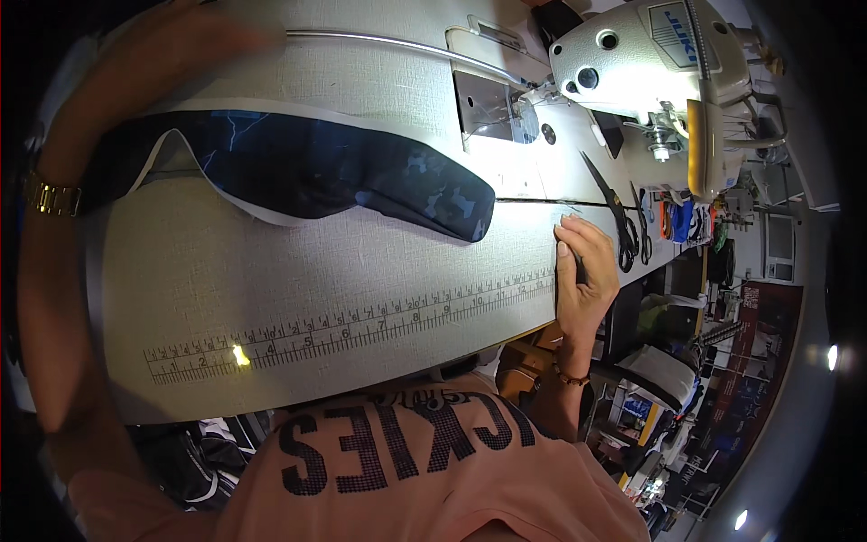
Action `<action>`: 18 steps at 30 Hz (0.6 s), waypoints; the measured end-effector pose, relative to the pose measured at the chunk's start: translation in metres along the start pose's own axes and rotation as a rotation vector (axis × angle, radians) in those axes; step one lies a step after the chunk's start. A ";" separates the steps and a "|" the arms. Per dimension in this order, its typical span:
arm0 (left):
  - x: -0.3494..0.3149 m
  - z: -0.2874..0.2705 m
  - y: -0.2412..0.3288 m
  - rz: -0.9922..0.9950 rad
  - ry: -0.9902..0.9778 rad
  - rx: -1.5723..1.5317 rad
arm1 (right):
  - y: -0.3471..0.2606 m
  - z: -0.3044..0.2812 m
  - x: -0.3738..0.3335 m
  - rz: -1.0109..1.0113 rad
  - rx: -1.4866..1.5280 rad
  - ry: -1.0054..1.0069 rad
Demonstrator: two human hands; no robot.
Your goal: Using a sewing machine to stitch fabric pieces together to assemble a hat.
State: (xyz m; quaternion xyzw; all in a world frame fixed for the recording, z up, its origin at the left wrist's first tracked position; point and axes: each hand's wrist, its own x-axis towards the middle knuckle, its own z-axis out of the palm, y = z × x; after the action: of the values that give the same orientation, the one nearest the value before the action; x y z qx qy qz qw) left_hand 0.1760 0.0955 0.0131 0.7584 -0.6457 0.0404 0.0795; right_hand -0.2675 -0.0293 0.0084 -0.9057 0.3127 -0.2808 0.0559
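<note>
A long piece of dark blue patterned fabric (298, 163) with white edges lies across the sewing table (208, 271). Its left end passes behind my left forearm, and its right end is rounded off. My left hand (194, 36) is up at the top left, beyond the fabric, smeared by motion, so its fingers cannot be made out. At the table's right front edge my right hand (587, 271) rests with fingers curled around a small dark thing, mostly hidden. The sewing machine (632, 63) stands beyond it, its lamp lighting the needle area.
Black scissors (623, 221) and a smaller pair (644, 226) lie right of my right hand. A metal rod (388, 42) crosses the table's far side. A printed ruler scale (361, 330) runs along the near edge. Colourful folded cloths (688, 221) sit farther right.
</note>
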 end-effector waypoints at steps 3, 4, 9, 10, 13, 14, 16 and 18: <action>0.000 0.000 0.000 -0.037 -0.038 -0.063 | 0.000 0.000 0.000 0.011 -0.003 -0.015; -0.001 0.001 -0.001 -0.045 -0.028 -0.072 | -0.001 0.000 0.000 0.012 -0.002 -0.017; -0.004 0.000 -0.004 -0.071 -0.011 -0.045 | -0.001 -0.001 0.000 0.015 0.001 -0.014; -0.003 -0.001 -0.004 -0.052 -0.034 -0.043 | -0.001 0.000 0.000 0.015 -0.001 -0.016; -0.005 0.004 -0.002 -0.066 0.050 -0.060 | -0.001 0.000 0.000 0.009 -0.012 -0.012; -0.002 0.001 -0.001 -0.066 0.052 -0.063 | -0.001 0.000 0.000 0.013 -0.011 -0.017; 0.010 -0.018 0.010 -0.131 -0.278 0.093 | 0.000 0.000 0.000 0.011 -0.008 -0.025; 0.008 -0.005 -0.005 -0.078 -0.185 0.034 | 0.000 -0.001 -0.001 0.006 -0.021 -0.019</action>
State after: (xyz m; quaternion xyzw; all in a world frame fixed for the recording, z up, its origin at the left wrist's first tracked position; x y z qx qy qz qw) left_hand 0.1820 0.0890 0.0187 0.7848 -0.6194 -0.0219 0.0083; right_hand -0.2692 -0.0288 0.0088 -0.9080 0.3177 -0.2686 0.0500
